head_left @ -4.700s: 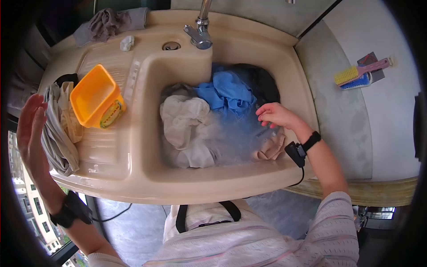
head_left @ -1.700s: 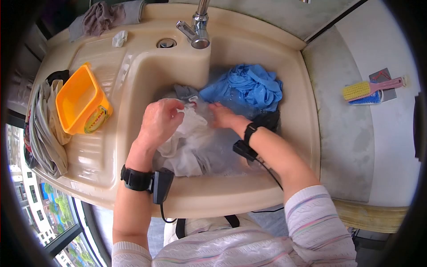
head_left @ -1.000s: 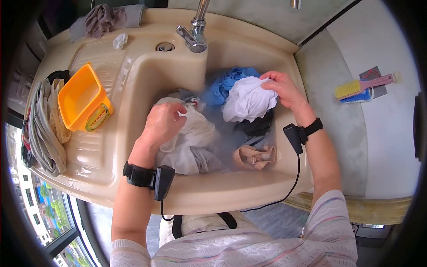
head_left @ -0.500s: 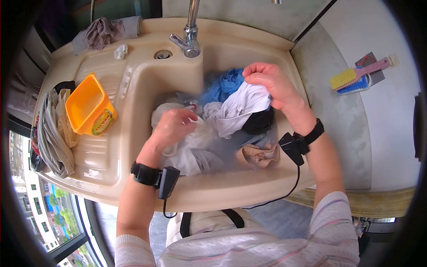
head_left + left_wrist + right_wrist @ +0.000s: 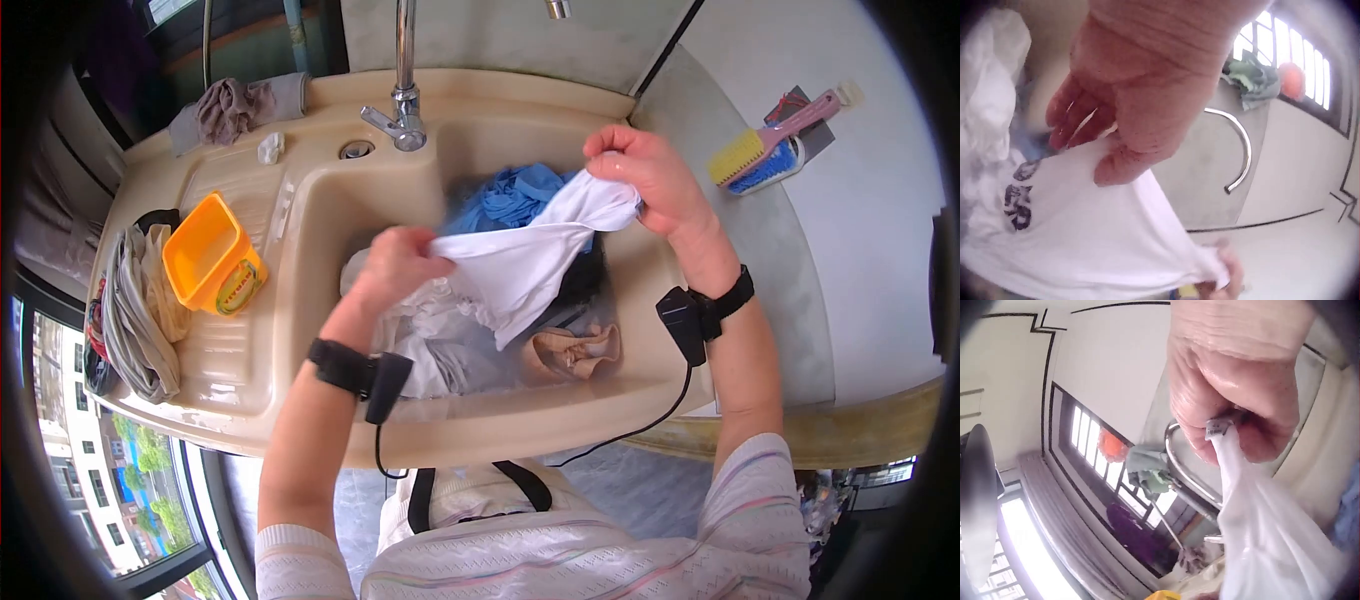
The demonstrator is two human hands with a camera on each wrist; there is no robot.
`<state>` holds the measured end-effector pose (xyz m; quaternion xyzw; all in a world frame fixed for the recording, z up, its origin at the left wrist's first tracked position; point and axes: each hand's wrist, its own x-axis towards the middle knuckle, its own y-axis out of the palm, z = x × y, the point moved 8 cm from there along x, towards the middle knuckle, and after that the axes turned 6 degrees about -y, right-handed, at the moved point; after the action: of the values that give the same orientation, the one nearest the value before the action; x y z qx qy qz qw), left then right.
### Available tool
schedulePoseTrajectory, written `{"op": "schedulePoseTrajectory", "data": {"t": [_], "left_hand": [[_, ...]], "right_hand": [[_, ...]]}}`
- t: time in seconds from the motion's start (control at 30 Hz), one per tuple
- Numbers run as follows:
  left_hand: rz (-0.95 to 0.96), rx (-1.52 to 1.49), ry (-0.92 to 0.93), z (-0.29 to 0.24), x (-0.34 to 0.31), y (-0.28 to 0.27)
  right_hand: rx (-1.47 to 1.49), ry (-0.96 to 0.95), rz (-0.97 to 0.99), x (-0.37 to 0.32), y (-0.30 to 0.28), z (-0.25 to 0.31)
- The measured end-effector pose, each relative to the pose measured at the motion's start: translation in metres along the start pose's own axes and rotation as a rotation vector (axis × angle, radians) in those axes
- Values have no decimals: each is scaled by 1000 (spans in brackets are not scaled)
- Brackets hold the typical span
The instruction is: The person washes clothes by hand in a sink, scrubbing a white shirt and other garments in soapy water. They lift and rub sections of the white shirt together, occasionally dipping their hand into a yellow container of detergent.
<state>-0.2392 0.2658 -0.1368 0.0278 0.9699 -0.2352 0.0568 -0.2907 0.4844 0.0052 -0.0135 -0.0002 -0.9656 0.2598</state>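
A wet white garment (image 5: pixel 520 260) is stretched between my two hands above the sink. My left hand (image 5: pixel 400 265) pinches its left end between thumb and fingers. Dark printed lettering (image 5: pixel 1019 197) shows on the cloth in the left wrist view. My right hand (image 5: pixel 650 175), higher and farther right, grips the other end in curled fingers. A small label (image 5: pixel 1217 428) pokes out by those fingers in the right wrist view. Below, the sink (image 5: pixel 480 430) holds cloudy water with a blue cloth (image 5: pixel 515 195), other white laundry (image 5: pixel 430 350), a black cloth (image 5: pixel 580 285) and a beige garment (image 5: pixel 575 352).
On the ribbed drainboard (image 5: pixel 225 365) stand an orange tub (image 5: pixel 210 255) and a pile of grey and cream clothes (image 5: pixel 140 310). A tap (image 5: pixel 405 120) rises behind the basin. Brushes (image 5: pixel 765 155) hang at the right wall. Grey-mauve cloths (image 5: pixel 235 110) lie on the back ledge.
My right hand has lifted the white garment from the water and raised it rightward. My left hand has taken its other end, and the bunched cloth is now spread out.
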Motion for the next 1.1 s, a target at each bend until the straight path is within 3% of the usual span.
{"op": "schedulePoseTrajectory", "data": {"t": [0.1, 0.13, 0.2, 0.23, 0.27, 0.33, 0.4, 0.47, 0.53, 0.6, 0.67, 0.7, 0.77, 0.8, 0.87, 0.9, 0.93, 1.0, 1.03, 1.1], "left_hand": [[72, -425, -86, -23, -15, -34], [72, -420, -84, -34, -17, -42], [92, -530, 12, -61, -19, -56], [92, -526, 15, -76, -22, -61], [93, -523, 83, -98, -26, -64], [96, -517, 153, -129, -31, -69], [-23, -489, 262, -153, -37, -83], [-60, -520, 261, -162, -39, -86], [-65, -549, 270, -165, -38, -87], [-35, -570, 278, -167, -34, -76], [1, -585, 284, -166, -28, -65], [-2, -575, 272, -165, -25, -62], [-8, -594, 247, -162, -23, -60], [-9, -595, 245, -160, -22, -60], [-39, -621, 194, -150, -19, -66], [-49, -628, 189, -146, -19, -67], [-35, -631, 202, -145, -19, -66], [-18, -633, 218, -142, -15, -65], [-4, -619, 222, -137, -11, -63], [6, -605, 218, -123, -6, -58]], "right_hand": [[-210, 60, -5, -10, -21, -23], [-207, 56, -7, -12, -24, -27], [-576, 237, 72, -19, -31, -50], [-845, 124, 155, -17, -29, -56], [-843, 120, 153, -16, -34, -60], [-1047, 342, 290, -20, -35, -73], [-1035, 412, 291, -25, -26, -50], [-1023, 482, 292, -32, -28, -46], [-723, 17, 364, -23, -1, -22], [-337, -128, 322, -29, 31, -9], [-344, -246, 422, -30, 73, -20], [-341, -247, 423, -27, 85, -27], [-408, 48, 524, -25, 100, -64], [-407, 49, 525, -22, 99, -68], [-568, 27, 168, -2, 70, -67], [-564, -124, 142, 1, 70, -51], [-565, -122, 152, 2, 75, -56], [-207, -198, 246, 2, 96, -57], [-415, -14, 348, -2, 100, -66], [-318, 82, 354, -2, 103, -75]]}}
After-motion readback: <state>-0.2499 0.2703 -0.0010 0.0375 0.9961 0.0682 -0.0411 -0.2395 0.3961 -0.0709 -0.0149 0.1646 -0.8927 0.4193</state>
